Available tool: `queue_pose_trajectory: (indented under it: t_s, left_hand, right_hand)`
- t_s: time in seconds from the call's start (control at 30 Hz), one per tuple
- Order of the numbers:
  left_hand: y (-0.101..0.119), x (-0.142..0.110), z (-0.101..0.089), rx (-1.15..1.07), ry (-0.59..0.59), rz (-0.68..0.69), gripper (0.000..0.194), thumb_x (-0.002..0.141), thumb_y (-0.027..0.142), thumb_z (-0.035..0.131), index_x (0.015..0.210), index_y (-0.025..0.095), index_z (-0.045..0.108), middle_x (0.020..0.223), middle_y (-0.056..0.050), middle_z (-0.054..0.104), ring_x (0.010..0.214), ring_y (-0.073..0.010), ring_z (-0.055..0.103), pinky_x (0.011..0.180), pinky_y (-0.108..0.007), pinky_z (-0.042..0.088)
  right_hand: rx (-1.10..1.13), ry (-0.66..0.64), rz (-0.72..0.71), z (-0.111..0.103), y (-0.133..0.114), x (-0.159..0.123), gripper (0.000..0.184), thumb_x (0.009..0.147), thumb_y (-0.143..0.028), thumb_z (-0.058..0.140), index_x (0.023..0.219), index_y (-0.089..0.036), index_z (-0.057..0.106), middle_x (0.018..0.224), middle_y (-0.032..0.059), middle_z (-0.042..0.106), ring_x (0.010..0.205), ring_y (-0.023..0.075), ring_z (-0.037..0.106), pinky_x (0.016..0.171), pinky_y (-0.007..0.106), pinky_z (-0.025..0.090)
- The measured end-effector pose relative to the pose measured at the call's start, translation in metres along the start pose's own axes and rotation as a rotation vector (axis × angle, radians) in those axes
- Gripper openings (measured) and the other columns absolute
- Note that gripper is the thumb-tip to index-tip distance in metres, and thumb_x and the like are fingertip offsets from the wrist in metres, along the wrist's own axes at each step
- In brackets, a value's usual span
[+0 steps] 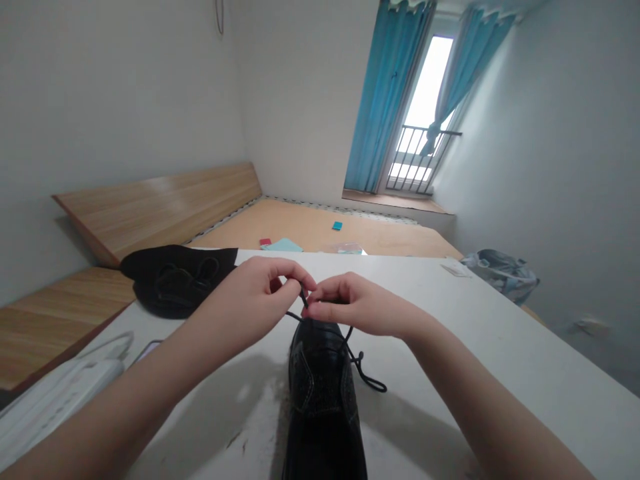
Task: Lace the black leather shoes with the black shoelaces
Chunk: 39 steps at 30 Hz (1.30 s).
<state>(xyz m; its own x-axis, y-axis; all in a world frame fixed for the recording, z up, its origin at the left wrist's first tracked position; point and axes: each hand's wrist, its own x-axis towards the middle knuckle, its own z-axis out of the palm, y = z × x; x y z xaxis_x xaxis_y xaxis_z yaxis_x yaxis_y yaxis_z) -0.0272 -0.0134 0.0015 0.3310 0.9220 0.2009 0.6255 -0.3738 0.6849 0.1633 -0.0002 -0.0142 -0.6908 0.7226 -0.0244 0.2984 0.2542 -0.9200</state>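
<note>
Pinching the lace (304,299) between thumb and finger, the left hand (263,287) holds it just above the shoe (323,373); the right hand (353,303) has thumb and fingertip closed on it too, close beside. Short, firm pinches near the shoe should give the best control, with a light, even pull so the shoe does not twist, and the loose loop (374,385) at its right left free of snags. The shoe rests on the table (480,320), centred before the person. Its long axis runs away from the body, laced part under the fingers, near end cut off; which end is the toe, I cannot tell.
</note>
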Motion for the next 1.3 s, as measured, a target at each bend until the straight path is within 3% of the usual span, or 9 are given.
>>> queue_pose_trajectory:
  t_s: [0.17,0.33,0.43,0.5,0.67,0.87,1.0,1.17,1.3]
  left_hand:
    - [-0.004,0.0,-0.002,0.064,0.032,-0.019,0.028,0.076,0.028,0.045,0.078,0.021,0.072,0.048,0.004,0.052,0.043,-0.0118,0.043,0.043,-0.024,0.027]
    - [-0.008,0.001,-0.011,0.358,0.07,-0.041,0.027,0.078,0.027,0.043,0.07,0.023,0.069,0.059,0.0,0.061,0.056,-0.0181,0.054,0.052,-0.028,0.031]
    - [-0.014,0.0,-0.012,0.594,-0.043,-0.106,0.032,0.081,0.027,0.04,0.068,0.022,0.068,0.072,-0.006,0.069,0.068,-0.0254,0.061,0.056,-0.032,0.033]
    - [-0.017,-0.001,-0.009,0.62,-0.133,-0.091,0.033,0.083,0.024,0.039,0.077,0.022,0.071,0.081,-0.008,0.072,0.075,-0.0273,0.064,0.06,-0.033,0.036]
    - [-0.02,-0.006,0.0,0.316,-0.379,0.068,0.028,0.087,0.03,0.045,0.091,0.026,0.073,0.083,-0.002,0.074,0.076,-0.0206,0.064,0.066,-0.028,0.04]
    - [-0.022,-0.012,-0.002,0.364,-0.347,0.07,0.032,0.089,0.033,0.046,0.079,0.024,0.074,0.076,-0.004,0.072,0.073,-0.0204,0.063,0.069,-0.028,0.041]
    - [-0.026,-0.019,-0.004,0.56,-0.47,0.054,0.029,0.082,0.025,0.048,0.067,0.024,0.073,0.07,-0.005,0.073,0.066,-0.0212,0.063,0.061,-0.031,0.036]
    - [-0.025,-0.021,0.004,0.65,-0.541,0.075,0.03,0.082,0.022,0.046,0.073,0.024,0.074,0.075,-0.007,0.076,0.07,-0.0258,0.067,0.061,-0.033,0.037]
    - [-0.017,-0.018,0.01,0.697,-0.52,0.055,0.032,0.085,0.02,0.044,0.075,0.021,0.075,0.074,-0.011,0.075,0.071,-0.029,0.068,0.061,-0.035,0.04]
  right_hand:
    - [0.071,-0.133,0.056,0.001,0.018,0.003,0.036,0.083,-0.047,0.066,0.088,-0.012,0.07,0.062,-0.0045,0.049,0.057,0.0083,0.039,0.053,0.023,0.027]
    - [0.039,-0.113,0.078,-0.006,0.032,0.004,0.037,0.087,-0.046,0.06,0.093,-0.011,0.071,0.062,-0.003,0.053,0.057,0.0086,0.042,0.052,0.023,0.028]
    - [-0.025,-0.001,0.092,-0.005,0.033,0.006,0.041,0.088,-0.051,0.056,0.08,-0.012,0.067,0.057,-0.0043,0.047,0.053,0.0082,0.037,0.049,0.023,0.025]
    - [-0.131,0.07,0.108,0.0,0.031,0.006,0.044,0.088,-0.053,0.056,0.068,-0.014,0.061,0.054,-0.0051,0.043,0.05,0.008,0.033,0.048,0.023,0.025]
    - [-0.311,0.033,0.092,0.014,0.025,0.005,0.043,0.09,-0.05,0.053,0.065,-0.016,0.057,0.057,-0.0031,0.05,0.055,0.0097,0.042,0.051,0.023,0.031]
    - [-0.305,0.035,0.095,0.019,0.025,0.006,0.041,0.092,-0.047,0.049,0.067,-0.016,0.059,0.058,-0.0026,0.049,0.055,0.0098,0.042,0.051,0.023,0.031]
    - [-0.532,0.074,0.176,0.029,0.017,0.001,0.034,0.087,-0.044,0.057,0.069,-0.016,0.063,0.056,-0.0019,0.051,0.05,0.009,0.038,0.048,0.025,0.024]
    - [-0.518,-0.018,0.222,0.032,0.012,-0.003,0.016,0.083,-0.031,0.06,0.079,-0.017,0.067,0.062,-0.0015,0.055,0.053,0.0092,0.041,0.05,0.023,0.028]
    - [-0.485,-0.052,0.245,0.027,0.015,-0.002,0.019,0.084,-0.034,0.058,0.08,-0.017,0.066,0.064,-0.002,0.054,0.055,0.0096,0.042,0.049,0.023,0.03]
